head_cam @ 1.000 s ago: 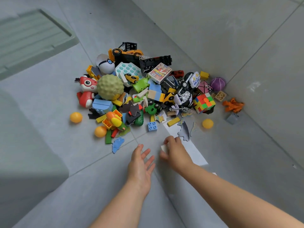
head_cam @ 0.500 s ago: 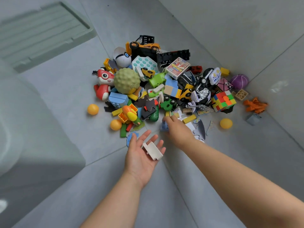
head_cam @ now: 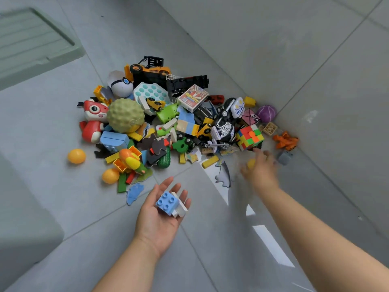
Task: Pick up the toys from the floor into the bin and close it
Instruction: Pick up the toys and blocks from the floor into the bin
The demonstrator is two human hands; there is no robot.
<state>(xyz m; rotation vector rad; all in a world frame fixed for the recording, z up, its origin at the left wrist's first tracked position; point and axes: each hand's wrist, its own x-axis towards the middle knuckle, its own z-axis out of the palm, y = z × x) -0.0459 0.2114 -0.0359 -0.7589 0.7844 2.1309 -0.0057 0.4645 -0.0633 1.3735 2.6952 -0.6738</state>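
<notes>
Gathering is under way: bin at left, lid off beyond it, pile mostly on the floor. The left hand lies relaxed, palm up, carrying a brick, new since half a second ago, with a white piece. The right hand, grip too blurred to tell, has shifted to a yellow ball; next it likely must close on that

Left hand palm-up, fingers relaxed; right hand outstretched, blurred, grip unclear.
</notes>
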